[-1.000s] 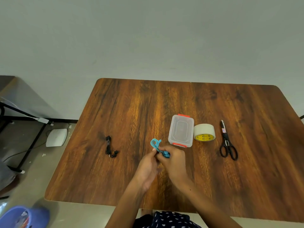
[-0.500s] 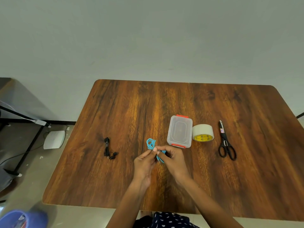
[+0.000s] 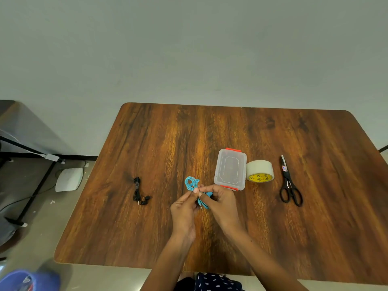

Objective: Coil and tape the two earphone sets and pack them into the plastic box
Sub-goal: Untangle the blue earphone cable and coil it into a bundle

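Both hands hold the blue earphone set (image 3: 191,183) just above the wooden table (image 3: 231,227). My left hand (image 3: 184,211) pinches its cord near the loops, which stick up to the upper left. My right hand (image 3: 220,203) grips the earbud end, and the jack hangs down between the hands. A black earphone set (image 3: 139,191) lies bundled on the table to the left, apart from both hands. The clear plastic box (image 3: 230,169) with its lid on and red clips sits just beyond my right hand.
A roll of pale tape (image 3: 260,170) stands right of the box, touching or nearly touching it. Black scissors (image 3: 289,183) lie further right. The floor at left holds a white device (image 3: 69,179) and black stand legs.
The hands have drawn slightly apart and toward me with the blue cord between them. The jack end now hangs free below the fingers. The camera view shifted a little.
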Demonstrator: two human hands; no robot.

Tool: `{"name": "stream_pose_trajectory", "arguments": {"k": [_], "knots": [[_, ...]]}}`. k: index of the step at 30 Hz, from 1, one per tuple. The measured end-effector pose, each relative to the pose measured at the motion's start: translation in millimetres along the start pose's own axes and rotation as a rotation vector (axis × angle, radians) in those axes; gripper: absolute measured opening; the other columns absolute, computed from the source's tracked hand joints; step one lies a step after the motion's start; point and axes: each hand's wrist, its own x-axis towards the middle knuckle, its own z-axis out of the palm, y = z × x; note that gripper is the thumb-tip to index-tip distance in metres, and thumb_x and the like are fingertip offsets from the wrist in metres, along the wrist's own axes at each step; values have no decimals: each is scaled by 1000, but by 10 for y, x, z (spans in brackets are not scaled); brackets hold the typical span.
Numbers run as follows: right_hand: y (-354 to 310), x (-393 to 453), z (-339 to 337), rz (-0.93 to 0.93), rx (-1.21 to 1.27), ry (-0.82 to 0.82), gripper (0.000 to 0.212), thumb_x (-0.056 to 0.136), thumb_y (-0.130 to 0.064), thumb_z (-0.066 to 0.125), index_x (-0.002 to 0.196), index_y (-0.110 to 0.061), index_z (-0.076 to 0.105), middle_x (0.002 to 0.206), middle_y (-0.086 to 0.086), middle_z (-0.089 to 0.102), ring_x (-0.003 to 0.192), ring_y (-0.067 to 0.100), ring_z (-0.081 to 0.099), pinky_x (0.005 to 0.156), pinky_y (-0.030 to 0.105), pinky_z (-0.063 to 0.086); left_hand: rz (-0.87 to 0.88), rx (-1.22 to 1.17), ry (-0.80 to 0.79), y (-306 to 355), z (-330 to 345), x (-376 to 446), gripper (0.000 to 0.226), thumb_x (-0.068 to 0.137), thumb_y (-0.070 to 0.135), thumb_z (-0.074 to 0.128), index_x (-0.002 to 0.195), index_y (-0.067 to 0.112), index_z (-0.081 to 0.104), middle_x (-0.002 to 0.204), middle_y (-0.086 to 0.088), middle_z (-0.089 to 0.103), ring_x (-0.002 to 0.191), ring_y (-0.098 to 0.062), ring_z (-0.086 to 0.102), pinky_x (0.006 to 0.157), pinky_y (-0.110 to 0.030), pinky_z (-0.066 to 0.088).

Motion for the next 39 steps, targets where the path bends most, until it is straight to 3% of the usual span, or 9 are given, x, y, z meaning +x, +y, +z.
{"name": "stream_pose_trajectory", "arguments": {"k": [8,15,21,24,29,36,39], "knots": [[26,-13,-12,21,-70,-65,17,89,-10,63,102,-14,72,99,-3,72,96,6,66,82,20,54,-63,41,-35,-5,-86,70,23,91,10,59,108,-2,68,100,-18,73,93,-25,71,70,-25,59],[5,19,53,60,-92,-44,17,87,-8,65,101,-13,73,104,4,67,99,13,65,87,25,55,16,51,108,-51,-32,93,22,90,5,60,107,-7,67,101,-23,70,97,-32,65,85,-39,52],[1,-6,56,-52,-255,-16,19,81,-15,73,100,-13,75,98,-2,74,92,5,68,83,21,56,79,49,165,-73,-45,63,13,88,4,62,96,3,72,93,-15,73,94,-26,68,86,-36,54],[20,6,57,-41,-247,-1,13,80,-17,74,93,-14,76,93,-4,74,90,4,68,83,26,57,84,73,121,-39,-76,87,13,89,7,62,94,4,73,93,-13,74,96,-24,69,89,-37,53],[63,50,-11,126,-40,103,5,84,-18,70,87,-18,74,87,-3,73,88,12,68,80,40,59,206,345,-17,62,-127,154,16,90,12,62,98,7,74,91,-4,76,92,-15,71,77,-23,56],[106,87,-177,97,-114,92,10,89,-12,63,87,-17,72,86,1,73,85,17,69,71,33,58,239,488,-163,147,-102,226,18,91,11,60,98,1,74,91,-4,76,89,-10,71,71,-15,53],[138,85,-254,106,-119,99,11,89,-12,63,86,-20,71,83,0,73,81,15,70,65,22,55,217,515,-205,122,-49,254,16,91,9,60,97,2,74,91,-3,76,88,-9,71,70,-14,53]]}}
